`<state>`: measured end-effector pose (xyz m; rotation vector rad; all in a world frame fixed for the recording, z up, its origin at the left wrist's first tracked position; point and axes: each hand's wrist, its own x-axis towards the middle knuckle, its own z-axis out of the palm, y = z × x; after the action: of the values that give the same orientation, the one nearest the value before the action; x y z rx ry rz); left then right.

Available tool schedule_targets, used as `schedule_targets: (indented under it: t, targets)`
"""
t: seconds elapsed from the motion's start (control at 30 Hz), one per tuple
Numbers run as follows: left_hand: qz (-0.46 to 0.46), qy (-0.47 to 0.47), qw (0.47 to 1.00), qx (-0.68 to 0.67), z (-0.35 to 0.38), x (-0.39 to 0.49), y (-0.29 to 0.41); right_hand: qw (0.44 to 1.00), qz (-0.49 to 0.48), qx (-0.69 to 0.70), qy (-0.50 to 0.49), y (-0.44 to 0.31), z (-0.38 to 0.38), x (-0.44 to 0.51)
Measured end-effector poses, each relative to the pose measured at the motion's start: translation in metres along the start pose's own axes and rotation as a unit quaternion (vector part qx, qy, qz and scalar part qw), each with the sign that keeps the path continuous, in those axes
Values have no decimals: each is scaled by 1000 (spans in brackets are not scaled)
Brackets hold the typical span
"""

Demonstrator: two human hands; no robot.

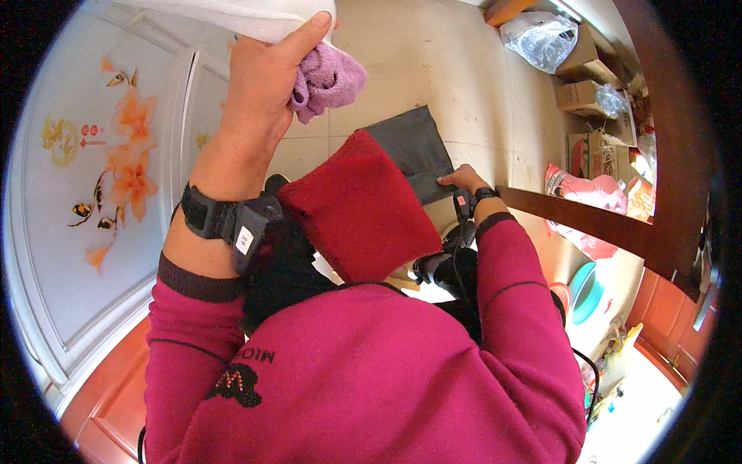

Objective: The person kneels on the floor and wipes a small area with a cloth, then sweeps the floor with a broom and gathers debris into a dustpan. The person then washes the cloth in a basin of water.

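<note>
My left hand [266,81], raised at the upper left, grips a bunched purple cloth [333,78] together with a white cloth [255,17]. The white cloth runs out of the top of the view. Lower down, my right hand [466,178] holds the right edge of a flat dark grey sheet [408,151], thumb on top; its other fingers are hidden. A red square of fabric [365,209] overlaps the sheet's left part and lies between my legs. What supports the red fabric cannot be seen.
White door panels with orange flowers [133,162] stand at the left. Past a dark brown wooden rail [579,217] at the right are cardboard boxes [579,97], a clear plastic bag [539,40], a pink bag [591,188] and a teal basin [582,293]. Beige floor tiles [400,64] lie ahead.
</note>
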<state>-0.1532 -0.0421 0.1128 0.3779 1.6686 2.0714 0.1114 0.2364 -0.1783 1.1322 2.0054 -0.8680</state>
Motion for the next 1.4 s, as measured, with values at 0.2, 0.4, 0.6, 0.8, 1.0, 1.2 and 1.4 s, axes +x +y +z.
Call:
schedule_targets:
  t: [0.2,0.4,0.6,0.8,1.0,1.2,1.4]
  targets:
    - [11,-12,1000,-12,9,4,-9,936,52,313,-149,9,30,-29]
    - [57,-13,998,12,15,4,-19,834,85,520,-162,7,58,-42]
    - [27,1,1000,14,17,8,-22,882,24,464,-85,7,58,-30]
    - [29,2,1000,12,12,12,-24,903,-28,429,4,5,44,-17]
    - [-5,14,1000,2,13,12,-19,873,-54,482,53,-13,13,-44]
    - [22,-18,1000,-11,15,13,-17,888,-73,448,67,-4,-40,-53]
    - [28,-7,1000,-4,6,12,-18,783,-16,622,-23,33,-61,-107]
